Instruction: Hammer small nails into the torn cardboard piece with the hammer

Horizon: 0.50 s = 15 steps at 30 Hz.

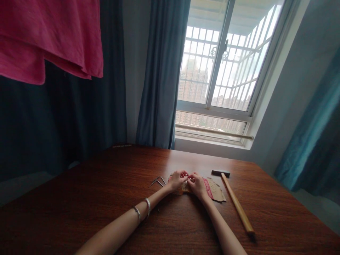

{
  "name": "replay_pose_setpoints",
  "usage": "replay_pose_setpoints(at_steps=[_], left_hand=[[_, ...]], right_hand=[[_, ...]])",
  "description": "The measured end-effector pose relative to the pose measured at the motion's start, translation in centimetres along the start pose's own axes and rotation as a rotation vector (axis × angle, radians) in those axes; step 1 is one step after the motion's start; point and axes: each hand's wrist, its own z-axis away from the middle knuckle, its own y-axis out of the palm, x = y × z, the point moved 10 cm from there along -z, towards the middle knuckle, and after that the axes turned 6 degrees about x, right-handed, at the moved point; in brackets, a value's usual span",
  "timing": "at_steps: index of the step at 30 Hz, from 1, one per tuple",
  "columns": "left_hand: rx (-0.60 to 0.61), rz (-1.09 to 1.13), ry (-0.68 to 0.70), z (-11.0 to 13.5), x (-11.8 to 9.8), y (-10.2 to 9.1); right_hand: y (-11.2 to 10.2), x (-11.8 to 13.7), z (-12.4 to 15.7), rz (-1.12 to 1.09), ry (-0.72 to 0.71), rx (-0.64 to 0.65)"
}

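My left hand [177, 180] and my right hand [197, 185] meet fingertip to fingertip over the middle of the table. Both are closed in a pinch, and whatever lies between the fingers is too small to make out. Beneath them is a flat tan piece that looks like cardboard [218, 193], with a pink-red patterned band and a row of dark marks near its right end. My hands cover its middle. Several thin metal nails [160, 181] lie just left of my left hand. A hammer [237, 204] with a wooden handle and dark head rests right of the piece.
The brown wooden table [106, 198] reaches to a window [217, 71] with bars outside. Blue curtains [159, 78] hang behind it, and a pink cloth [53, 39] hangs at the upper left. A tiny dark bit lies near my left forearm.
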Motion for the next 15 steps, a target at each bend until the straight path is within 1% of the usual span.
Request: replay_pose_setpoints(at_steps=[3,6,8,9,11,13,14,15], left_hand=[[0.000,-0.011,0.001,0.0,0.1,0.0],[-0.007,-0.043,0.000,0.0,0.1,-0.1],[-0.005,-0.052,-0.002,0.1,0.1,-0.1],[-0.003,-0.053,-0.006,0.1,0.1,-0.1],[-0.001,-0.054,-0.019,0.2,0.1,-0.1],[-0.003,-0.052,-0.027,0.3,0.1,-0.1],[-0.006,-0.050,-0.027,0.3,0.2,-0.1],[-0.010,-0.048,-0.026,0.3,0.2,-0.1]], right_hand=[[0.1,0.0,0.0,-0.005,-0.001,0.000],[0.4,-0.3,-0.1,-0.003,0.024,0.032],[0.0,-0.7,-0.3,0.003,0.041,0.052],[-0.6,-1.0,-0.4,0.010,0.050,0.053],[-2.6,-1.8,-0.2,0.027,0.071,0.036],[-5.4,-2.9,0.6,0.075,0.102,-0.002],[-7.1,-3.6,1.2,0.115,0.124,-0.026],[-8.8,-4.3,1.9,0.247,0.154,-0.058]])
